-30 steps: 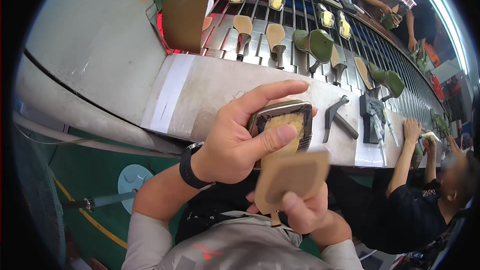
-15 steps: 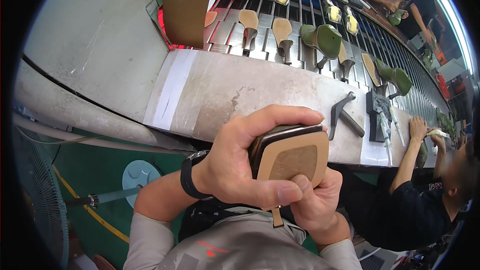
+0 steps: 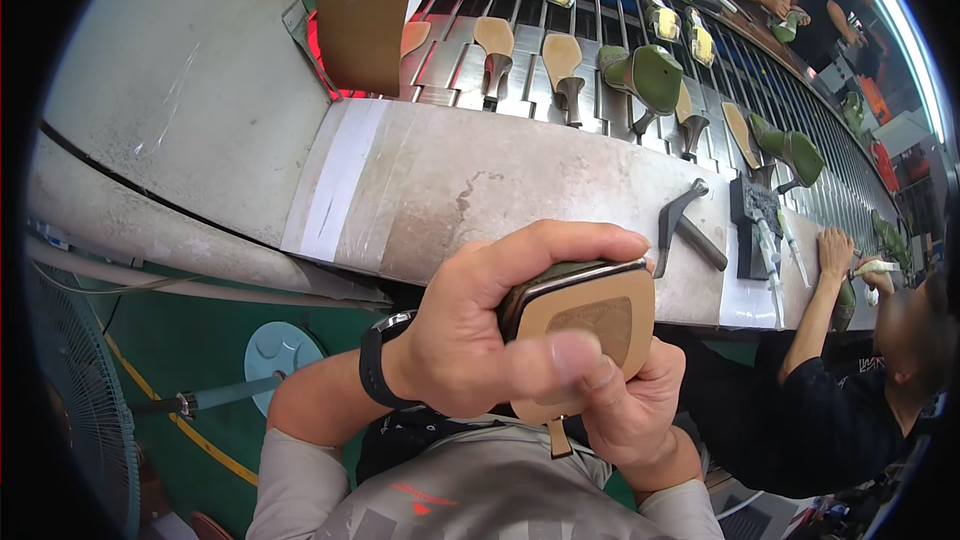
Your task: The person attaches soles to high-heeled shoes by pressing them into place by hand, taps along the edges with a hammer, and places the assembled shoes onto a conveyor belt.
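A heeled shoe (image 3: 632, 302) with a tan, square-toed sole is held bottom up in front of my body. My left hand (image 3: 462, 330) wraps the toe end, fingers over the far edge and thumb, slightly blurred, across the sole. Lower down, my right hand (image 3: 640, 405) grips the shoe's side, its thumb pressed on the sole beside my left thumb. The slim heel (image 3: 559, 438) points down toward me. A dark upper edge shows at the toe; the rest of the upper is hidden behind the sole and my fingers.
Beyond the worktop (image 3: 430, 175) runs a slatted conveyor (image 3: 440, 60) with soles on heels, green shoes (image 3: 655, 80) and clear-wrapped yellow pieces. A hammer (image 3: 690, 225) and a dark block with syringes (image 3: 755, 230) lie right. Co-workers (image 3: 800, 410) stand right and far; a fan (image 3: 90, 410) is left.
My left thumb has shifted slightly up over the sole. The shoe has tipped a little and its toe sits slightly lower. Both hands keep their grip.
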A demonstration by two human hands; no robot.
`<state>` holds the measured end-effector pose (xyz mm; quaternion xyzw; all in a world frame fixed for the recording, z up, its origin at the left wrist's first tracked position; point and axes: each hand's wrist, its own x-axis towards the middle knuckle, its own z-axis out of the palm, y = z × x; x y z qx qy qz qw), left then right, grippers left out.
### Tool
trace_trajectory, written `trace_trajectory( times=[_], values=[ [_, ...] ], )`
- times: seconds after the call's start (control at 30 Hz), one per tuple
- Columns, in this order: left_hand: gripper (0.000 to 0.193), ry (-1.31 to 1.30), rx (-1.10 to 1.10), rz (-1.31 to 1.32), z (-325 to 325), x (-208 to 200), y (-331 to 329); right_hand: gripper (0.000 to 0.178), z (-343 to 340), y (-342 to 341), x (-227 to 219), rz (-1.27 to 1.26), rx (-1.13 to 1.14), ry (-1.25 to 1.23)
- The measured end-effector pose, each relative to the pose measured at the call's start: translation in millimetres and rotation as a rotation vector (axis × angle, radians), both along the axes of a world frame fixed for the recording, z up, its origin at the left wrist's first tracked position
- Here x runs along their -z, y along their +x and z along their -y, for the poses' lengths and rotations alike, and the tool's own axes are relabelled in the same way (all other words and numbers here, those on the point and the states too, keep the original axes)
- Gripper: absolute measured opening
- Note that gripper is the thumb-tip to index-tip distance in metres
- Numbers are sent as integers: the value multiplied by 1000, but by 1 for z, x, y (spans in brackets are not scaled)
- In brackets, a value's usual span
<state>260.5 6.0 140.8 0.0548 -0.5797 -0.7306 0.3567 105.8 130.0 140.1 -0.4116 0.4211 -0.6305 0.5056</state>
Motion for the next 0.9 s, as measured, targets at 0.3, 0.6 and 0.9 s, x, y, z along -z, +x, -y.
trace_trajectory(
  times=[0.3, 0.6, 0.9],
  values=[
    [68, -114, -73, 59, -8, -5, -5, 25, -6, 1, 9, 14, 57, 11],
    [61, -35, -17, 40, -6, -9, -4, 40, -8, 3, -5, -47, 99, 46],
    [63, 47, 38, -78, 57, 1, -42, 45, 50, -38, -9, -53, 80, 98]
  ],
)
